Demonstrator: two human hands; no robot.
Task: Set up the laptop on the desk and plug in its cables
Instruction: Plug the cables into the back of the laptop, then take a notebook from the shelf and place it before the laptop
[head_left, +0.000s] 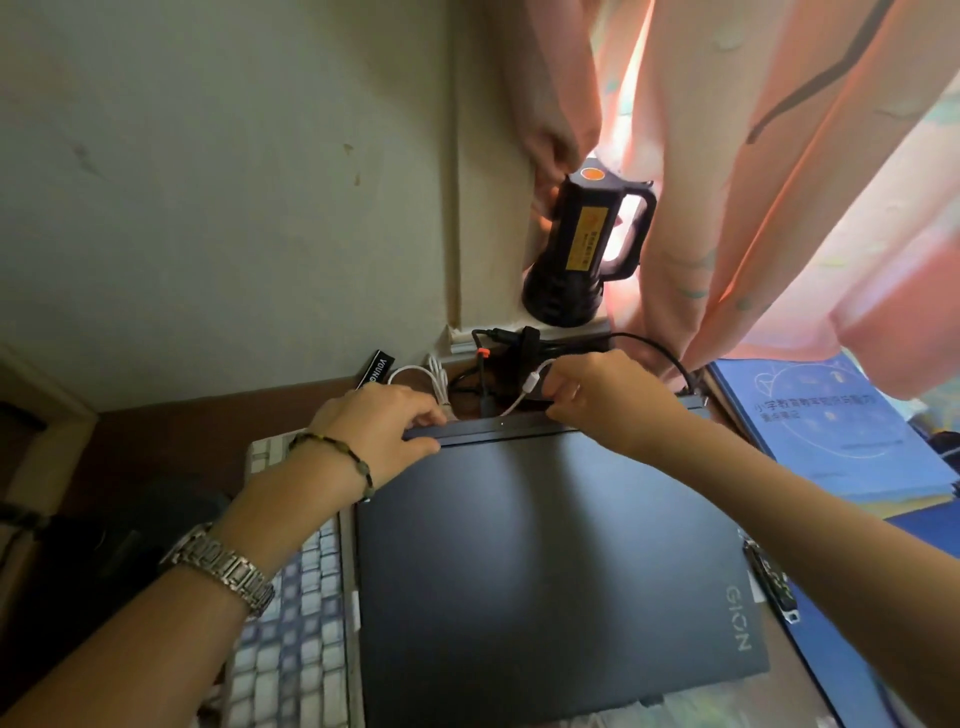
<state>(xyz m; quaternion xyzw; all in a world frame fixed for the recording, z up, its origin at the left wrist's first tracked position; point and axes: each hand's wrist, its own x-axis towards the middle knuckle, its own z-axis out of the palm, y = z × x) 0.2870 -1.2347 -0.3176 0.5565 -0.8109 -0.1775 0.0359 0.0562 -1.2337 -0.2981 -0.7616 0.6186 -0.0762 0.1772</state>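
White cable (524, 391) pinched in right hand (597, 395); left hand (387, 423) grips laptop (545, 561).

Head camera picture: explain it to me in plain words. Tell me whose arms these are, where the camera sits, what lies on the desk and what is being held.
There is no machine here. The single picture comes from a wide-angle camera worn on a person's head, looking forward and down, so the two bare arms are that person's own.

On the desk lies a closed dark laptop. The left hand, with a beaded bracelet and a metal watch on that arm, grips the laptop's far edge. The right hand pinches a white cable just behind that edge; whether it is plugged in cannot be seen.

A light keyboard lies left of the laptop, a blue book to the right. Black cables run behind. A black flashlight stands on the sill by the pink curtain.
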